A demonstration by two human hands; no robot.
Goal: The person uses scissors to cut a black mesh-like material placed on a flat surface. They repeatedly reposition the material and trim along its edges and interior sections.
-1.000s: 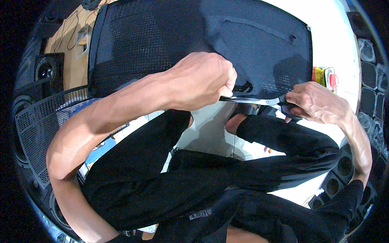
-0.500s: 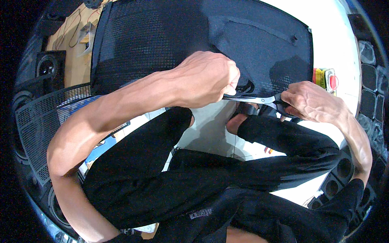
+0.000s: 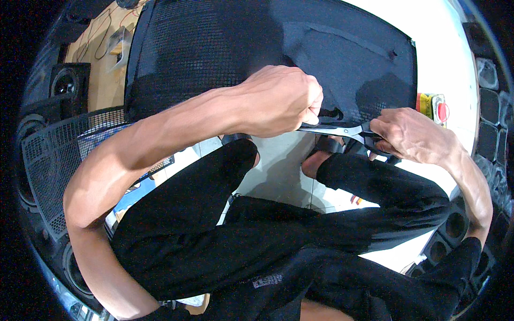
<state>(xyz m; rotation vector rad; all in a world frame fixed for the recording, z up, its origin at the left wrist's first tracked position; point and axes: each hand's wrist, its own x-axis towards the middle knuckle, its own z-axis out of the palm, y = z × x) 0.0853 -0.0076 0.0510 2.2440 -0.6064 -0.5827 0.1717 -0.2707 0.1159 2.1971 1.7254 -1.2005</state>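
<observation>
Where the left hand (image 3: 281,101) rests: at the near edge of the black cloth-covered panel (image 3: 348,59), its fingers curled closed; whatever they pinch is hidden from me.
Right hand (image 3: 409,135): fingers wrapped round the dark handles of the scissors (image 3: 342,130).
Blades: pointing left along the panel's near edge, between the two hands, tips just beside the left fingertips.
Cloth: smoother on the panel's right part, with a square mesh showing on its left.
Can (image 3: 431,106): yellow and red, near the panel's right edge.
Trousers (image 3: 182,230): black, legs bent and spread over pale floor tiles (image 3: 278,179).
Left side: a perforated grille (image 3: 48,166) near the left forearm, and, farther off, a boxed speaker (image 3: 65,84) by a wooden board (image 3: 97,45).
Right side: dark speakers (image 3: 455,224) standing near the bent right arm.
</observation>
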